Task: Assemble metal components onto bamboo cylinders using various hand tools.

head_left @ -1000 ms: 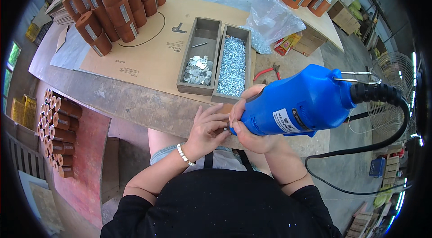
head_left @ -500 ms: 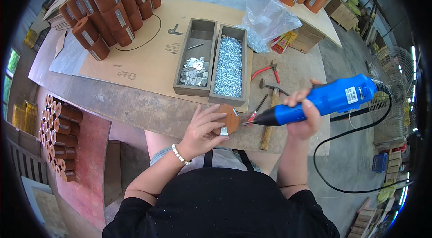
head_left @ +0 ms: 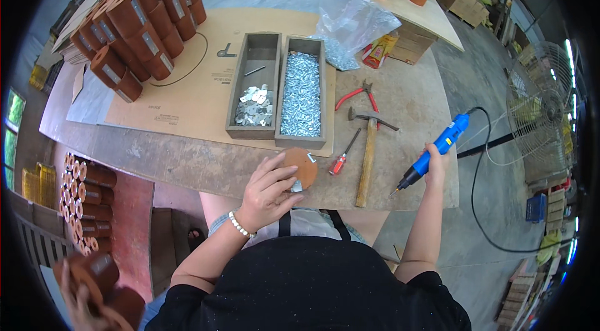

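Observation:
My left hand (head_left: 270, 190) steadies a round brown piece (head_left: 301, 165) at the table's near edge, fingers over its left side. A small metal plate (head_left: 297, 186) lies at its near rim by my thumb; a bent metal clip (head_left: 310, 158) sits at its far rim. Out to the right, my right hand (head_left: 435, 165) is wrapped round a blue electric screwdriver (head_left: 445, 138), its tip pointing down-left, apart from the brown piece. Beyond my left hand stand two grey trays: one (head_left: 254, 50) holds small metal plates and a thin rod, the other (head_left: 323, 68) many screws.
A red-handled screwdriver (head_left: 338, 163), hammer (head_left: 367, 165) and red pliers (head_left: 350, 98) lie between my hands. Brown cylinders (head_left: 128, 12) are stacked far left. At lower left another person's hand (head_left: 81, 306) holds brown cylinders (head_left: 100, 273). The power cord (head_left: 478, 206) hangs at right.
My right hand has carried the electric screwdriver away from the brown piece, right and lower. The other person's hand with cylinders has come in at lower left. My left hand stays on the piece.

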Motion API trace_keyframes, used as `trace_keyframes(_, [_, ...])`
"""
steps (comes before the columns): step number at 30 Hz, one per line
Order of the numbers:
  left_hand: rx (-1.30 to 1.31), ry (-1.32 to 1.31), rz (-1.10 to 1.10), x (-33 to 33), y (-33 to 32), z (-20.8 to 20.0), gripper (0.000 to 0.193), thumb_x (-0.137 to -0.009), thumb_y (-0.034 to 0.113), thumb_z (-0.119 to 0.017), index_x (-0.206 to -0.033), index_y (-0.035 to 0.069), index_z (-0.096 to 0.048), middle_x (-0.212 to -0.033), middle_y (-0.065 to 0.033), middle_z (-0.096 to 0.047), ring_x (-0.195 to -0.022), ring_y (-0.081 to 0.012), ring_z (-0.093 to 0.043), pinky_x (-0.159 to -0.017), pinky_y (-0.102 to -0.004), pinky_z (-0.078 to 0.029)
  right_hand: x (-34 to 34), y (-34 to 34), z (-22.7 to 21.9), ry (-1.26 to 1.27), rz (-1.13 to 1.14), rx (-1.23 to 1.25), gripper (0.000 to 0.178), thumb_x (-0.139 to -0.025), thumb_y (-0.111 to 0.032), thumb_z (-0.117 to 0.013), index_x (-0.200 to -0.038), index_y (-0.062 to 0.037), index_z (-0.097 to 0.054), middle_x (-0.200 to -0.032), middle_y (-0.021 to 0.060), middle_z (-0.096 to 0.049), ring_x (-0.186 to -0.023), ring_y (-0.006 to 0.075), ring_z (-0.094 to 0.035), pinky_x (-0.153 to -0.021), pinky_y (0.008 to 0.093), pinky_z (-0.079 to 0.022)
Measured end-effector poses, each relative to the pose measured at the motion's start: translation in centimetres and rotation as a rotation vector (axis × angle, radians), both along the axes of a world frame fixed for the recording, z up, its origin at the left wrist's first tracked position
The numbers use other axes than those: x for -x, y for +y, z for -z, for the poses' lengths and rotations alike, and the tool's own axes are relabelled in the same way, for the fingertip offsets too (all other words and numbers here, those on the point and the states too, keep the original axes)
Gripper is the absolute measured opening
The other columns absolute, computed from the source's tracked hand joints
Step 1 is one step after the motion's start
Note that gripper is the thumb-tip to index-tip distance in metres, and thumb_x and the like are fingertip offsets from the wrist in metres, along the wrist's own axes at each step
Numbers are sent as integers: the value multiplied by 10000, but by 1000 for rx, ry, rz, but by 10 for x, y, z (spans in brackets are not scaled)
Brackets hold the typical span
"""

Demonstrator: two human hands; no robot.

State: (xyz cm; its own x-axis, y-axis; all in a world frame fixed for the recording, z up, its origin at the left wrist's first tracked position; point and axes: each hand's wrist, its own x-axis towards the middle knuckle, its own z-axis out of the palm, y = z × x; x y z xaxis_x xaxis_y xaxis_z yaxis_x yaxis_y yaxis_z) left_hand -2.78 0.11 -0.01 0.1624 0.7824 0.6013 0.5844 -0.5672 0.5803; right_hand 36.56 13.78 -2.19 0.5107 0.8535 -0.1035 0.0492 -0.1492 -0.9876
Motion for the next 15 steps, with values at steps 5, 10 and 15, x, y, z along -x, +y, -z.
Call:
trace_keyframes(5, [-3,87,-72,-5,-4,0,265,-607,130,-767,-815,47,-626,-1038,-88,-626,-1123,-313,-517,-962,-482,-367,-16,25,41,-319,29,152,345,-673,-136,-670,-934,1,-492,-785,106,-569,-677,210,-583,-605,343,-478])
trace_keyframes(10, [-8,93,-75,-6,-1,1,328,-599,159,-776,-864,44,-621,-1093,-117,-591,-1135,-345,-491,-955,-480,-370,0,37,48,-847,-51,395,634,-672,-178,-681,-1201,33,-403,-990,233,-579,-922,336,-586,-824,409,-453])
trace_keyframes(15, [161,30,-143,-14,-1,2,689,-564,215,-824,-1158,55,-512,-1315,-202,-358,-1190,-379,-382,-955,-459,-365,50,19,13,-1112,-23,491,643,-698,-171,-678,-1236,9,-376,-1040,232,-546,-1004,350,-528,-896,405,-407])
